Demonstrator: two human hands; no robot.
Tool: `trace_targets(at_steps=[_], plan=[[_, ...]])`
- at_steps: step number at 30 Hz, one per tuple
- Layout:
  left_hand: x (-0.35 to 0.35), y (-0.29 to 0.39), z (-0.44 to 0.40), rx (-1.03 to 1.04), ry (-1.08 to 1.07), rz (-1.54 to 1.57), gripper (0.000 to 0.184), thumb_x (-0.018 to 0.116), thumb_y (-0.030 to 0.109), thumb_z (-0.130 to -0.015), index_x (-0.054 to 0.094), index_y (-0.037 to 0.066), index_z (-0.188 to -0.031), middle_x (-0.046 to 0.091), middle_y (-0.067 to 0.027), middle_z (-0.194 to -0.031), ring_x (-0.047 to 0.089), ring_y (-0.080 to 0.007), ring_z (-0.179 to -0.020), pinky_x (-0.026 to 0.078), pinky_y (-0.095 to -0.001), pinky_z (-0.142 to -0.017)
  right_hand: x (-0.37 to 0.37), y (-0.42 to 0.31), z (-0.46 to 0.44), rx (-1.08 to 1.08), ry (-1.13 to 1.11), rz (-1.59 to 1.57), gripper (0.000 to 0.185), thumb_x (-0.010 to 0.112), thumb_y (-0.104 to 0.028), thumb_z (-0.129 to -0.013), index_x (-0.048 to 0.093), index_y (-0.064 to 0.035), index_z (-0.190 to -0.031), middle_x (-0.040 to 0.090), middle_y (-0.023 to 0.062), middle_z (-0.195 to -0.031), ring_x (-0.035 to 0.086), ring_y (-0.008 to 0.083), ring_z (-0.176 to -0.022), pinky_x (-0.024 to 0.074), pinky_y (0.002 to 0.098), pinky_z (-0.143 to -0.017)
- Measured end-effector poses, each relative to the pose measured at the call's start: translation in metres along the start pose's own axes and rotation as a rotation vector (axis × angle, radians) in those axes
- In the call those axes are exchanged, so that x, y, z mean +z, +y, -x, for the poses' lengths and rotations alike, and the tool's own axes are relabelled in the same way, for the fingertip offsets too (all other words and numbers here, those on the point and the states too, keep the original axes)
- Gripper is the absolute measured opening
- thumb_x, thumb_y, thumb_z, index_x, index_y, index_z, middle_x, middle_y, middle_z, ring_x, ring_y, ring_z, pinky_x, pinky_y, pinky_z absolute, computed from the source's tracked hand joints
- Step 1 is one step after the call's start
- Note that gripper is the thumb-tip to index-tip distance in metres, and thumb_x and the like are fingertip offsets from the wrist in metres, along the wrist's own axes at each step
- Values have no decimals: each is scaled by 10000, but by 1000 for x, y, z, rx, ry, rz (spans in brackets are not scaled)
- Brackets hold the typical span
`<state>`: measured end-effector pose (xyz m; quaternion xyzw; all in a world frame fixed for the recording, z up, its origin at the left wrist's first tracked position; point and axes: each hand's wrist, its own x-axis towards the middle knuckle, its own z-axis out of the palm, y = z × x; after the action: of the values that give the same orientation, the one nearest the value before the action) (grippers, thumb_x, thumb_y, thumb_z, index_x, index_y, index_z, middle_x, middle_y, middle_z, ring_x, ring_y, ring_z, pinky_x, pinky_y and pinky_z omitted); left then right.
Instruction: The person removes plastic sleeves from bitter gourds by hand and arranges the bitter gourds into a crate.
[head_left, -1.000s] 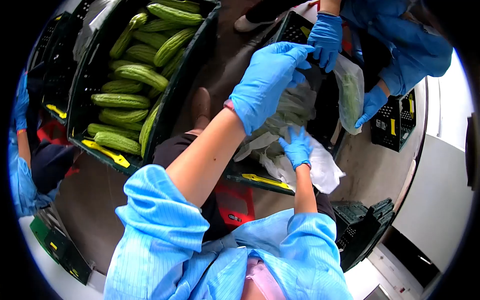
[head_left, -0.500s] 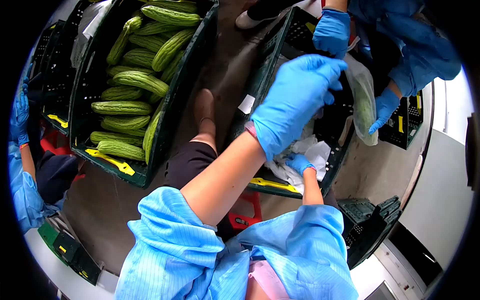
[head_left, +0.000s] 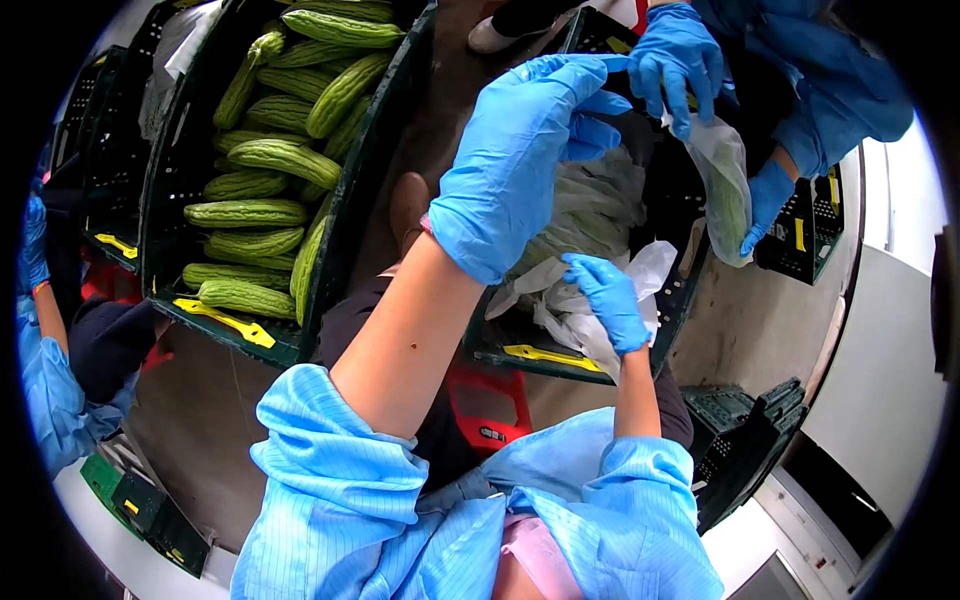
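Observation:
My left hand [head_left: 530,160], in a blue glove, is raised over the crate on the right. Its fingers are loosely bent and apart, with nothing visible in them. Lower down, my right hand [head_left: 607,300] has its fingers together on thin white plastic bags [head_left: 575,320] at the crate's near end. Beyond them, bagged green gourds [head_left: 590,210] lie in the crate [head_left: 485,350], partly hidden behind my left hand. A co-worker's gloved hands [head_left: 677,62] are around a bagged gourd [head_left: 722,185] at the crate's right side.
A large dark crate [head_left: 300,340] full of ridged green gourds [head_left: 250,213] stands at the left. Another person's gloved hand [head_left: 34,240] shows at the far left edge. A red stool [head_left: 490,405] is below the right crate; folded crates [head_left: 745,450] stand at lower right.
My left hand has moved left and up from its place half a second ago, uncovering bagged gourds. My right hand has risen from the crate's near end. The co-worker's upper hand has spread its fingers.

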<state>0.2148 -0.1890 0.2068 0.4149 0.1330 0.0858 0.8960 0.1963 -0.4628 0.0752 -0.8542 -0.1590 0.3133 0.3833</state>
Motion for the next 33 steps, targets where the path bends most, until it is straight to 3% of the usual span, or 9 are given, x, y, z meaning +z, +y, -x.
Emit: trace_targets(at_steps=[2, 5, 7, 9, 10, 18, 22, 28, 33], plan=[[0, 2, 0, -16, -8, 5, 335, 509, 274, -978, 636, 57, -1200, 687, -51, -947, 642, -126, -804, 526, -269, -749, 24, 8, -19, -123, -140, 208, 297, 555, -284, -936, 680, -95, -1127, 681, 139, -1046, 658, 316, -881, 519, 367, -799], [7, 4, 1, 56, -19, -39, 306, 508, 255, -972, 660, 55, -1146, 675, -39, -932, 625, -111, -790, 514, -256, -740, 79, -5, -44, 91, -508, 541, 368, 566, -339, -899, 645, -94, -1163, 660, 174, -1084, 643, 369, -928, 500, 431, -816], [9, -4, -3, 186, -70, -262, 280, 526, 255, -960, 669, 41, -1068, 662, -44, -914, 616, -113, -774, 516, -253, -701, 110, -4, -54, 28, -491, 664, 373, 570, -341, -896, 641, -95, -1167, 660, 175, -1085, 642, 370, -931, 500, 431, -817], [17, -8, -6, 73, -18, -82, 226, 562, 208, -918, 659, 12, -973, 639, -69, -846, 604, -142, -722, 513, -287, -643, 131, -5, -60, -21, -458, 705, 378, 574, -343, -894, 636, -95, -1171, 660, 176, -1087, 642, 370, -934, 500, 431, -818], [28, -4, -4, -64, 65, 270, 178, 580, 155, -887, 649, -6, -921, 626, -91, -788, 598, -170, -681, 508, -320, -609, 138, -6, -61, -36, -447, 717, 380, 576, -344, -892, 634, -95, -1174, 660, 176, -1087, 642, 370, -935, 500, 431, -819], [17, -11, -19, -188, 98, 222, 246, 514, 228, -954, 627, 11, -938, 606, -75, -745, 555, -140, -614, 476, -268, -549, 125, 0, -62, -40, -354, 775, 404, 592, -352, -880, 615, -95, -1191, 659, 179, -1091, 640, 371, -946, 499, 430, -823], [6, -1, -13, -261, 54, 249, 295, 560, 295, -962, 618, 15, -1036, 604, -38, -758, 535, -91, -619, 471, -218, -555, 110, 1, -62, -42, -302, 767, 417, 600, -357, -874, 606, -96, -1200, 658, 181, -1094, 640, 372, -951, 499, 430, -825], [20, -11, -8, -171, 80, 300, 226, 544, 179, -942, 678, -1, -968, 649, -73, -818, 593, -131, -720, 508, -258, -647, 81, -7, -69, -72, -231, 780, 438, 612, -363, -866, 592, -96, -1213, 658, 183, -1097, 638, 373, -959, 499, 429, -828], [15, -3, -9, -131, 71, 261, 268, 531, 220, -944, 685, 1, -945, 655, -94, -803, 611, -172, -740, 511, -298, -700, 43, -30, -95, -122, -159, 803, 457, 621, -368, -858, 580, -96, -1224, 657, 185, -1100, 637, 373, -966, 498, 428, -831]])
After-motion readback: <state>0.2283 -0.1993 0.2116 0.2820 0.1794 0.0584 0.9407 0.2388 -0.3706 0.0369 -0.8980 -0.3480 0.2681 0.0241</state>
